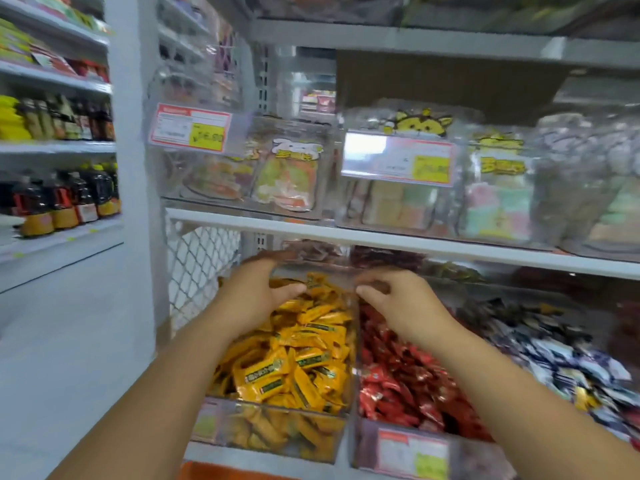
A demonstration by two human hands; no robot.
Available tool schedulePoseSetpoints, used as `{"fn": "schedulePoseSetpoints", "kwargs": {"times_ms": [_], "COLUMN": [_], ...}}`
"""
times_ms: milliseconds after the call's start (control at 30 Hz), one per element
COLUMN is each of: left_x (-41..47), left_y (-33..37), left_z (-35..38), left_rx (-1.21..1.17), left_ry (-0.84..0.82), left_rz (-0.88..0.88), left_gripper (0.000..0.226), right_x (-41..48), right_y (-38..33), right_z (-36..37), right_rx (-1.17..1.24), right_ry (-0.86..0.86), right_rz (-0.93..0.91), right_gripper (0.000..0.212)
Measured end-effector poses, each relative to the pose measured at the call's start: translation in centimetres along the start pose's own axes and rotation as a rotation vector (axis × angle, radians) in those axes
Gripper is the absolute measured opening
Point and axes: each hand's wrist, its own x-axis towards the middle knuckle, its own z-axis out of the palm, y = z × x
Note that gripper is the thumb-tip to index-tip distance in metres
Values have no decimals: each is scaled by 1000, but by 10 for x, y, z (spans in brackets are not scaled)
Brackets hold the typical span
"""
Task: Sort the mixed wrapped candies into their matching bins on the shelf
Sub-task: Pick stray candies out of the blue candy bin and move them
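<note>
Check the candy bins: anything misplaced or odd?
One thing: a yellow wrapper lies in the mixed pile of dark and blue-white candies on the right, well away from the yellow bin. The yellow bin and the red candies look uniform. That corner is blurred, so this is tentative.

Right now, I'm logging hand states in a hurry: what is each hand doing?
Left hand: grips the clear panel over the yellow candy bin.
Right hand: fingers curled on the same panel, apparently gripping it; blurred.
</note>
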Motion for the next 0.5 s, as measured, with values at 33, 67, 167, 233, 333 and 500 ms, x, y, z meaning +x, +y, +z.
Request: {"fn": "schedulePoseSetpoints", "kwargs": {"times_ms": [33,67,167,233,333,500], "left_x": [-3,-7,-13,-17,-20,-32], "left_y": [12,24,61,84,114,163], "left_z": [3,8,25,41,70,129], "left_rx": [-6,-5,22,9,-2,-48], "left_ry": [-5,-20,-87,-117,-161,-220], "left_rz": [7,12,39,117,244,409], "left_gripper": [58,60,65,59,51,48], "right_x": [-12,-23,-57,-78,-110,-153], "right_y": [6,12,36,57,92,146], "right_z": [-13,-26,-67,-95,-134,-164], "right_rx": [3,5,29,3,-36,-127], "right_ry": [2,8,62,111,114,-32], "right_rz": [20,48,114,171,282,455], "right_gripper": [19,17,13,15,16,13]}}
